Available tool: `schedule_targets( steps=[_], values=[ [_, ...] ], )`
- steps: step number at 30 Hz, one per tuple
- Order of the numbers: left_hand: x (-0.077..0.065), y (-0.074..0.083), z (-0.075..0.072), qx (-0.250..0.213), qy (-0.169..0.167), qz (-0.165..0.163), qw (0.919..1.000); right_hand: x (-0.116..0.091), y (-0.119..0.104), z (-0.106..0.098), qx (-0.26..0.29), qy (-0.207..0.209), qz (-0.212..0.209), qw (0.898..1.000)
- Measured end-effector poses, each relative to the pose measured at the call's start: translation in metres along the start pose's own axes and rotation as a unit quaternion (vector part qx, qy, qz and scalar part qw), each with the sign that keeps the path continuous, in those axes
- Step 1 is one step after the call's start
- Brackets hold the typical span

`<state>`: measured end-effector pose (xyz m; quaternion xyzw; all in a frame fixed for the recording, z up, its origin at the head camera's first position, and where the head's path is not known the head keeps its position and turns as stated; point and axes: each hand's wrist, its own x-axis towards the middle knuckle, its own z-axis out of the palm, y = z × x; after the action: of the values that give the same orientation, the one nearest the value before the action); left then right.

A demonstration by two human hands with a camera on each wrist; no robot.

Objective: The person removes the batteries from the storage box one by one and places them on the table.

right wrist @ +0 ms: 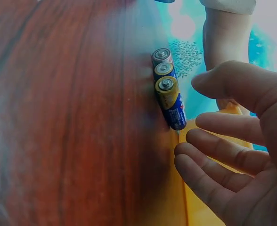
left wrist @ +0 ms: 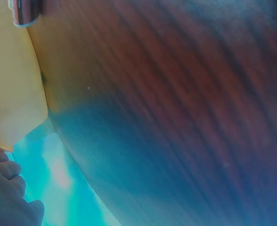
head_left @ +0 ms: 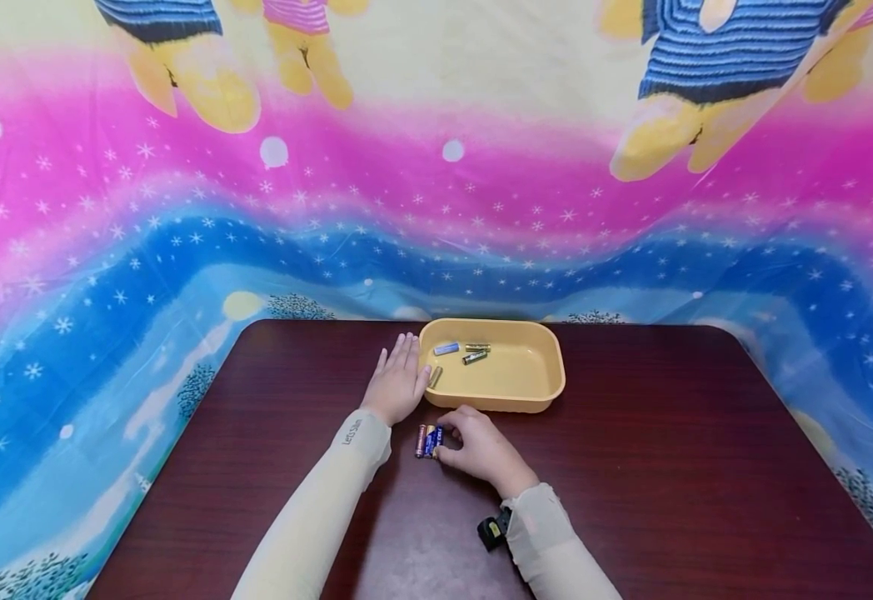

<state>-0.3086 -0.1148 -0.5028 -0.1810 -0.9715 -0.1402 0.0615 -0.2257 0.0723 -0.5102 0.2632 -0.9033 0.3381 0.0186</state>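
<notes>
Three batteries lie side by side on the table in front of the yellow tray; the nearest in the right wrist view is blue and gold, the farthest reddish. My right hand is just right of them, thumb and fingers spread around their end. In the right wrist view a gap shows between the right hand and the batteries. With fingers straight, my left hand lies along the tray's left side, its thumb at the rim. The left wrist view catches only part of that hand beside the tray wall.
Inside the tray are several batteries, among them a light blue one and a dark gold one. The dark red wooden table extends to both sides. A patterned cloth hangs behind its far edge.
</notes>
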Motion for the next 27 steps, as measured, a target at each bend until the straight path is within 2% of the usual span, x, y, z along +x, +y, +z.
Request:
schedule_targets(
  steps=[12, 20, 27],
  values=[
    [0.000, -0.001, -0.001, -0.001, -0.002, 0.000, 1.0000, 0.002, -0.007, -0.018, -0.025, 0.063, -0.015, 0.998],
    [-0.001, -0.001, -0.001, -0.001, -0.005, 0.000, 1.0000, 0.005, -0.004, -0.033, -0.003, 0.119, -0.027, 0.993],
    [-0.001, 0.000, -0.001, -0.003, -0.002, 0.001, 1.0000, 0.013, 0.000, -0.043, 0.002, 0.139, -0.026, 0.990]
  ],
)
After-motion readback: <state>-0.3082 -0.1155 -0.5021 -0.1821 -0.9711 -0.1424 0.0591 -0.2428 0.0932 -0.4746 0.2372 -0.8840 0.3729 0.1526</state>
